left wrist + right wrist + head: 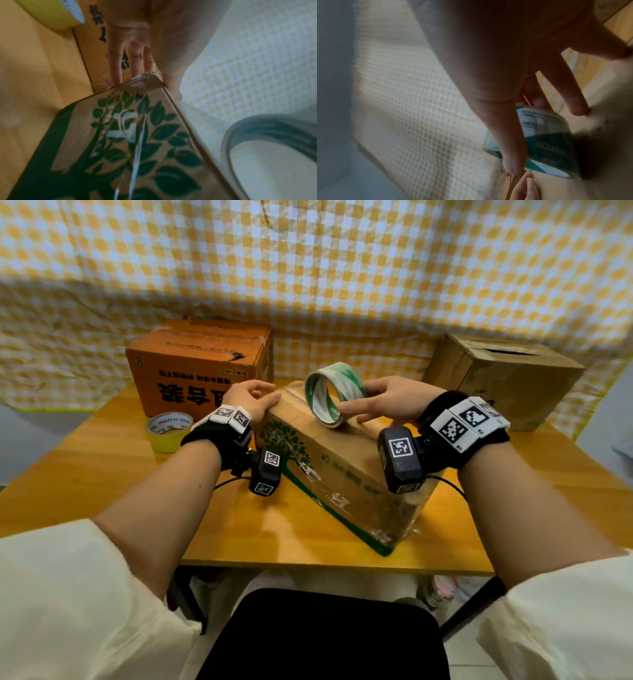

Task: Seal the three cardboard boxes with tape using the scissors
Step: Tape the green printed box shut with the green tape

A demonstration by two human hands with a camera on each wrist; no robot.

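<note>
Head view: right hand (394,402) in pinch grip on tape roll (345,380) atop closed green-printed box (342,474), left hand (251,399) around its corner.

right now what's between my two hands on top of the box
The green-and-white tape roll, standing on edge on the tree-printed box; the right hand pinches it, the left hand holds the box's end. The head view shows this.

The table (102,474) is made of yellow-brown wood. Four things sit right on it. An orange box (191,361) stands at the back on the left. A yellow tape roll (168,436) lies flat just in front of that box. A brown box with a green tree (342,474) stands in the middle, turned a bit. A plain brown box (507,378) stands at the back on the right.
</note>
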